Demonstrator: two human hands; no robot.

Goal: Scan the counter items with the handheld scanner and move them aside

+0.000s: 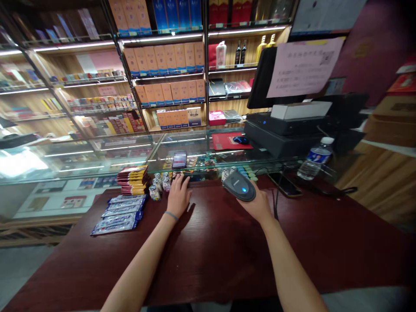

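My right hand (pixel 258 203) is wrapped around a dark barcode scanner (pixel 239 185) with a blue light, held over the counter. My left hand (pixel 178 193) reaches to the back edge of the wooden counter, fingers stretched out and slightly apart. Whether its fingertips touch the small dark items there I cannot tell. Just left of that hand stand several small bottles (pixel 155 192) with silvery caps. Farther left are a stack of red and yellow packets (pixel 131 181) and blue-and-clear long packets (pixel 120 212). Behind the scanner sit green-topped small containers (pixel 250 173), partly hidden.
A glass display case (pixel 130 151) runs behind the wooden counter (pixel 208 260). At the right are a monitor (pixel 261 80), a water bottle (pixel 316 158), a phone (pixel 286 184) and a cable. A mouse (pixel 241 140) lies on a red mat (pixel 224 142). Stocked shelves line the back wall.
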